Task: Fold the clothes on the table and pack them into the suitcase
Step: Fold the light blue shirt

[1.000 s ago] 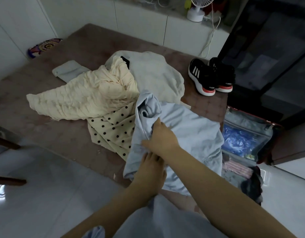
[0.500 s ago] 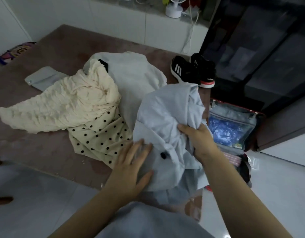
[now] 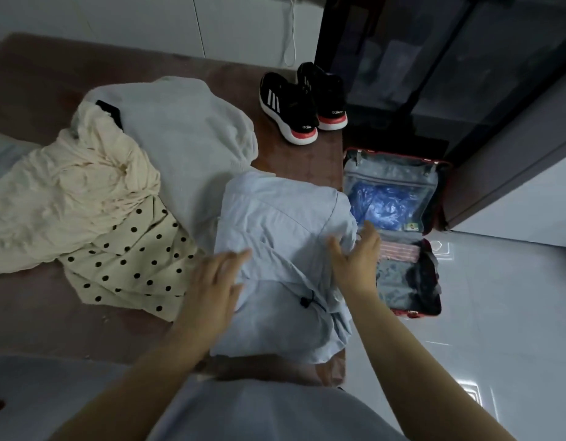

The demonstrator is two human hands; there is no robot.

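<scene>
- Half a second ago the right hand gripped a raised bunch of the light blue garment; it has now let go, and its fingers are loose and spread at the cloth's right edge, with nothing pinched.
- The left hand was flat on the cloth then and is flat on it now, fingers straight and splayed over the left edge.
- The two hands are apart, with the garment between them. It has dropped from a lifted heap into a squarish folded bundle on the table, close to the person, its black toggle facing up.
- My read: this fold is about done and being smoothed, so the likely next step is to lift the bundle across.
- The open suitcase sits just beyond the right hand's fingertips, lower than the table — a short carry to that side. There are already things inside it.
- More folding remains: outward of the left hand lie a polka-dot garment and a cream garment, crumpled, with a white garment spread beyond both hands.
- The bundle is loose — lifted by one edge alone, it could fall open.
</scene>
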